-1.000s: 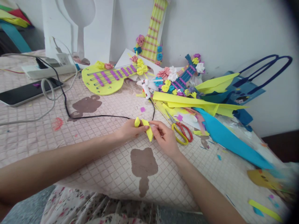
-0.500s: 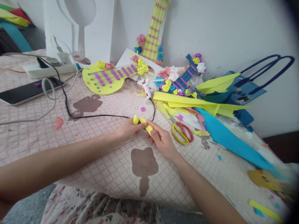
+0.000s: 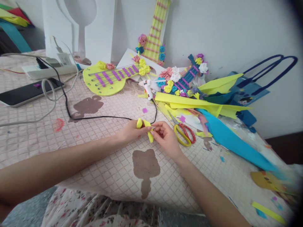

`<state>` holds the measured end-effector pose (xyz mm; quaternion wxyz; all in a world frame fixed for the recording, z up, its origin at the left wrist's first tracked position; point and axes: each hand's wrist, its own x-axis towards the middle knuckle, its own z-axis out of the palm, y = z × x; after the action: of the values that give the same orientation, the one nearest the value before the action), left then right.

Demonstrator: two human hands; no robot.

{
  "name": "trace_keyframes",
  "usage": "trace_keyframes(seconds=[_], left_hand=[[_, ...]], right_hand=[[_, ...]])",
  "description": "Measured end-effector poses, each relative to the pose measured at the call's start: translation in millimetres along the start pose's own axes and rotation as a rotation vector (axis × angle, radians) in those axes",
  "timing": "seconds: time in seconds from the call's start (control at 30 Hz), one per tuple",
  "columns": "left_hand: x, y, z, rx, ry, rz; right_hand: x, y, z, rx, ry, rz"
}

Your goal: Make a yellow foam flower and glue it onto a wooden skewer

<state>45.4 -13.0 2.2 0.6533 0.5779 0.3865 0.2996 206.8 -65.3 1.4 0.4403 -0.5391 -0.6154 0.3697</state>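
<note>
Between my hands is a folded yellow paper strip, held just above the checked tablecloth. My left hand pinches it, and a yellow end sticks up past the fingers. My right hand has thumb and forefinger at the strip's right edge, its other fingers curled. Beyond my hands a white glue gun rests on the table, its black cord running behind them. Scissors with one yellow and one red handle lie right of my right hand.
A yellow paper guitar with purple bars lies at the back left. Yellow sheets and a blue sheet spread across the right. A phone and a power strip sit at left; a blue bag stands at back right.
My right hand has loosened its wrap and shifted slightly right and up, its fingers curling more. More of the yellow strip's lower end now shows. My left hand stays nearly in place.
</note>
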Motion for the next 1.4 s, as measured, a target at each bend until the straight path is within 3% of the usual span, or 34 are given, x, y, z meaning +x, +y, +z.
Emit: trace_keyframes(seconds=[0.47,0.73,0.93,1.13,1.4], left_hand=[[1.5,2.6,4.8,-0.686,-0.104,-0.197],[0.4,0.1,5.1,-0.72,-0.214,-0.163],[-1.8,-0.1,8.5,-0.637,-0.134,-0.144],[-5.8,-5.6,14.3,-0.562,-0.252,-0.063],[-4.0,-5.3,16.8,-0.579,-0.296,-0.035]], right_hand=[[1.1,-2.7,5.7,0.222,0.115,0.07],[-0.5,0.8,13.0,0.333,0.098,0.125],[-1.7,-2.6,17.4,0.467,0.017,0.2],[-4.6,-0.3,28.5,0.433,-0.057,0.188],[-5.1,1.5,27.6,0.419,-0.044,0.196]])
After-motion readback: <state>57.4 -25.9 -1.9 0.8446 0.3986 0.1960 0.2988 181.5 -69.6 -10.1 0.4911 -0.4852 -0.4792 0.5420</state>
